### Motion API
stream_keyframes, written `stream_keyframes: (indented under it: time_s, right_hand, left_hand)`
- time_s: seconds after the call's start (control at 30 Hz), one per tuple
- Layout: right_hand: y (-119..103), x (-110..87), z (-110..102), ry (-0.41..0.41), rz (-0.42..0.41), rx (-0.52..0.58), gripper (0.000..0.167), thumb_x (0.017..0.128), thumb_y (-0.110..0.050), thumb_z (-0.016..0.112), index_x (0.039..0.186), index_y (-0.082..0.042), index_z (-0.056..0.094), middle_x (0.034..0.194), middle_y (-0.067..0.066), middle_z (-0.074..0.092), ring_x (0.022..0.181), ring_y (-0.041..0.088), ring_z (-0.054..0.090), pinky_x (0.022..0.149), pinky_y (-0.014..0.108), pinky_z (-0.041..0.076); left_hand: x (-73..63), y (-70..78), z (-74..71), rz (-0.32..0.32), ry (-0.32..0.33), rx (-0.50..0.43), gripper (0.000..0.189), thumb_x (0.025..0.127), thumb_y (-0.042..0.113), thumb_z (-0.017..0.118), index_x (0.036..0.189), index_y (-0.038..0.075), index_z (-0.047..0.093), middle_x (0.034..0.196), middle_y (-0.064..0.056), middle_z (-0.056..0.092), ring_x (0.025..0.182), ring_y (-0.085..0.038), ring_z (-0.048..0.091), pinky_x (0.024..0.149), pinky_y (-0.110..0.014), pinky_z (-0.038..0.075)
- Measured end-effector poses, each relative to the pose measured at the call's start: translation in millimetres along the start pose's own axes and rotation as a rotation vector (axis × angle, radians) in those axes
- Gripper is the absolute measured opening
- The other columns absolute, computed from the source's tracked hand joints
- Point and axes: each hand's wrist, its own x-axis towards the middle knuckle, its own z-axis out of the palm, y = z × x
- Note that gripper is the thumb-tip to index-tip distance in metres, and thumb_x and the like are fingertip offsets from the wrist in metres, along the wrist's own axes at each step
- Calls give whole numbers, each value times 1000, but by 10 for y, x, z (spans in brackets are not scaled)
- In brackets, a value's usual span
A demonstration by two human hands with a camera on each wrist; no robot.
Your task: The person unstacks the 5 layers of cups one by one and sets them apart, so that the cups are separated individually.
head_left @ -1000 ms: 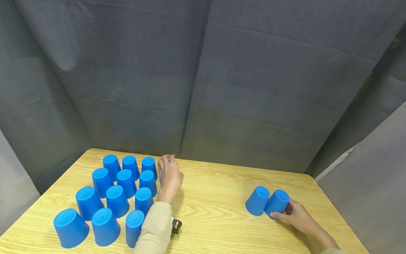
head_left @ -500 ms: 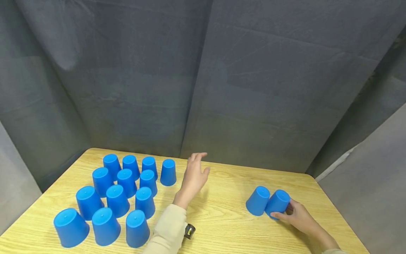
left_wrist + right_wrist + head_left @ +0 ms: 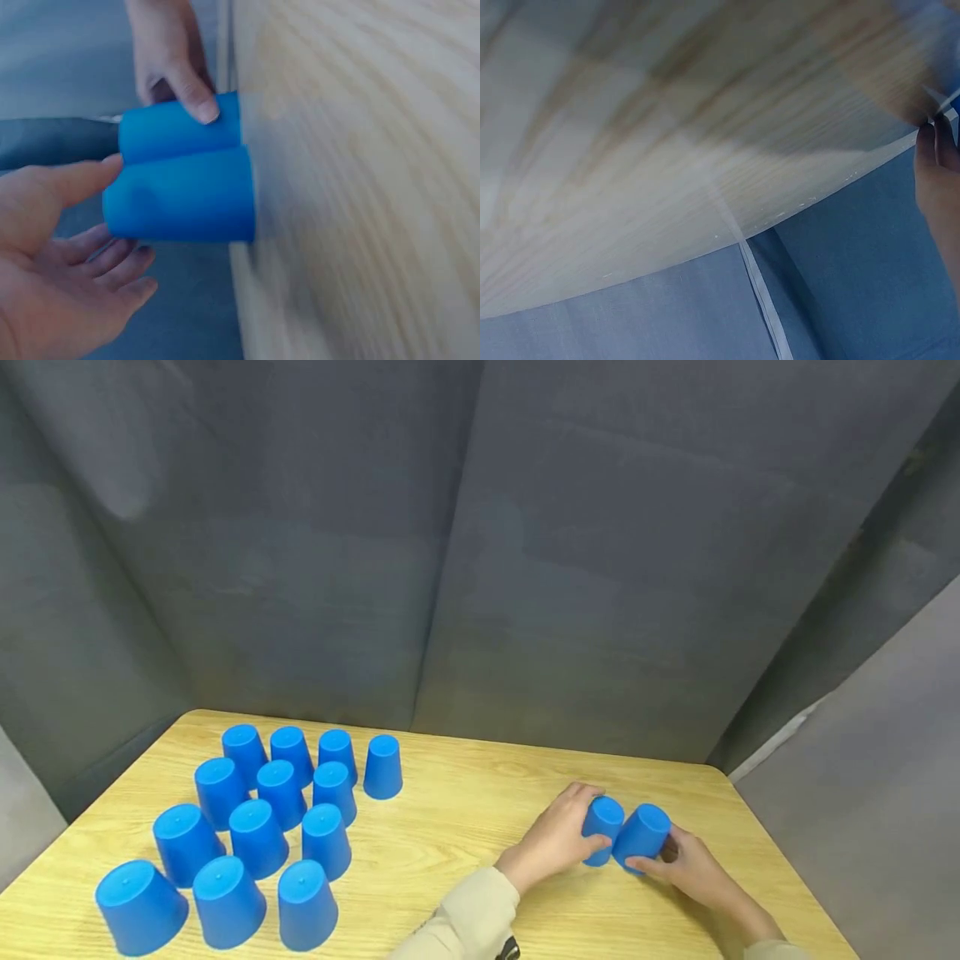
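Two upside-down blue cups stand side by side on the right of the table, their sides close together. My left hand (image 3: 551, 839) is at the left cup (image 3: 604, 817), thumb in front and fingers towards its far side. In the left wrist view, the thumb and loosely spread fingers of that hand (image 3: 67, 262) flank the closed end of the cup (image 3: 180, 199) without closing round it. My right hand (image 3: 693, 864) grips the right cup (image 3: 643, 833), its thumb across the front. Only part of the right hand (image 3: 939, 169) appears in the right wrist view.
On the table's left side, several more upside-down blue cups (image 3: 258, 839) stand in rows. The wooden table (image 3: 450, 827) backs onto a grey curtain (image 3: 562, 568), and a lighter panel (image 3: 885, 760) rises beyond its right edge.
My left hand has let go of the back-row cup at the left group's right end and moved right to the left cup of the pair. The right hand keeps holding its cup.
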Motion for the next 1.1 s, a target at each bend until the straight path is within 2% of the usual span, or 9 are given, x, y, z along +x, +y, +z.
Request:
stream_keyframes:
  time_s: [0.13, 0.33, 0.57, 0.7, 0.8, 0.9, 1.1]
  right_hand:
    - [-22, 32, -8, 2, -8, 0, 67, 84, -19, 80, 133, 10, 45, 121, 29, 60, 108, 45, 62, 87, 51, 54]
    - [-24, 56, -15, -10, -12, -10, 67, 85, -20, 79, 134, 9, 44, 123, 29, 59, 109, 45, 61, 88, 51, 54]
    - [-7, 62, -7, 2, -11, -6, 67, 84, -20, 80, 133, 9, 46, 122, 28, 60, 109, 44, 62, 88, 50, 54]
    - [8, 44, 1, 1, -1, -11, 67, 84, -20, 80, 133, 9, 46, 122, 29, 60, 110, 44, 61, 89, 52, 53]
    - [7, 26, 5, 4, 19, -31, 69, 83, -21, 80, 133, 10, 45, 123, 31, 59, 110, 46, 60, 90, 55, 52]
    - [-4, 10, 4, 3, 37, -38, 71, 83, -23, 81, 134, 11, 44, 123, 32, 58, 111, 47, 59, 91, 57, 51]
    - [-16, -5, 8, 3, 37, -31, 73, 82, -21, 81, 134, 13, 43, 122, 34, 58, 109, 48, 60, 89, 55, 52]
  left_hand:
    - [84, 15, 58, -28, 7, -6, 55, 91, 23, 72, 140, 13, 50, 135, 0, 54, 119, -12, 56, 94, -26, 49]
    - [153, 12, 69, -58, 5, -18, 51, 91, 24, 73, 137, 15, 53, 133, 2, 56, 117, -12, 57, 92, -26, 50]
    - [140, 37, 34, -73, -5, -20, 49, 89, 21, 75, 134, 16, 55, 130, 2, 58, 116, -13, 58, 90, -25, 51]
    - [113, 78, -39, -74, -23, -1, 48, 87, 21, 77, 130, 14, 58, 125, 2, 60, 112, -12, 60, 87, -23, 51]
    - [63, 133, -173, -62, -45, 7, 47, 86, 20, 78, 128, 11, 59, 122, 0, 62, 109, -13, 61, 85, -22, 52]
    - [-37, 182, -373, -56, -80, -17, 48, 84, 18, 79, 127, 9, 59, 120, -1, 64, 107, -13, 63, 84, -22, 52]
    - [-337, 249, -943, -61, -206, -146, 48, 80, 11, 82, 124, 5, 63, 115, -4, 67, 102, -15, 64, 83, -23, 54]
